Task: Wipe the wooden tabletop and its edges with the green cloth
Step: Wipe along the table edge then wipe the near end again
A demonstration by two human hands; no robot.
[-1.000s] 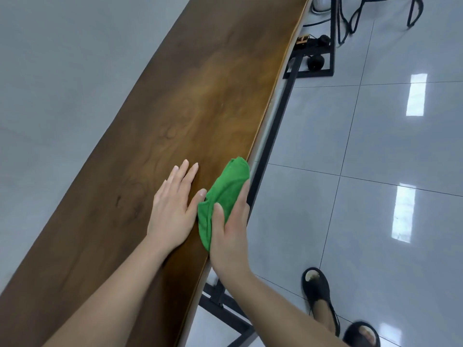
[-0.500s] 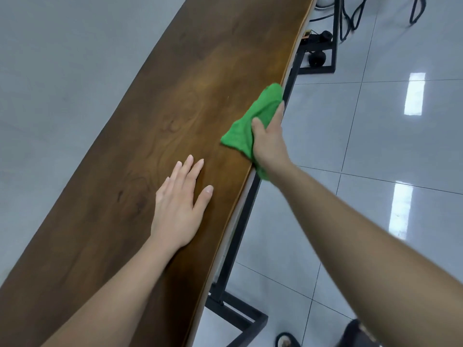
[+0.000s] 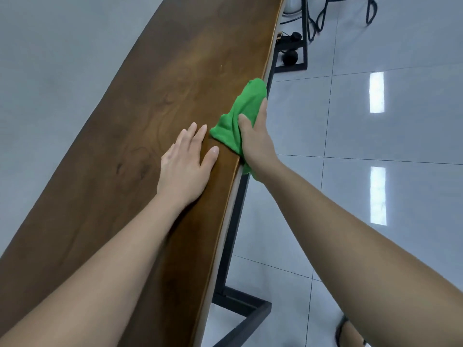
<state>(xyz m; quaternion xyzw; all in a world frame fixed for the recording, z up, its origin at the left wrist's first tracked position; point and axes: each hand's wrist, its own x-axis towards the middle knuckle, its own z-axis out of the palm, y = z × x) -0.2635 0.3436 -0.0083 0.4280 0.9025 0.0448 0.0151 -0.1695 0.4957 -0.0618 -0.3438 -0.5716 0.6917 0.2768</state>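
Green cloth [image 3: 244, 116] gripped by right hand [image 3: 255, 142] over tabletop [image 3: 155, 96] edge

Left hand [image 3: 186, 164] lies flat just beside the green cloth [image 3: 240, 116]; bare wooden tabletop [image 3: 175, 71] stretches beyond

Smooth wooden tabletop [image 3: 155, 116], soft green cloth [image 3: 246, 103], glossy tiles [image 3: 388, 146].

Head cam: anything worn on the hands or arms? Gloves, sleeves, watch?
Nothing worn. The left hand and right hand are bare: no gloves, rings, watch or bands. No sleeves show anywhere up to the frame edge. The nails that show look short and plain.
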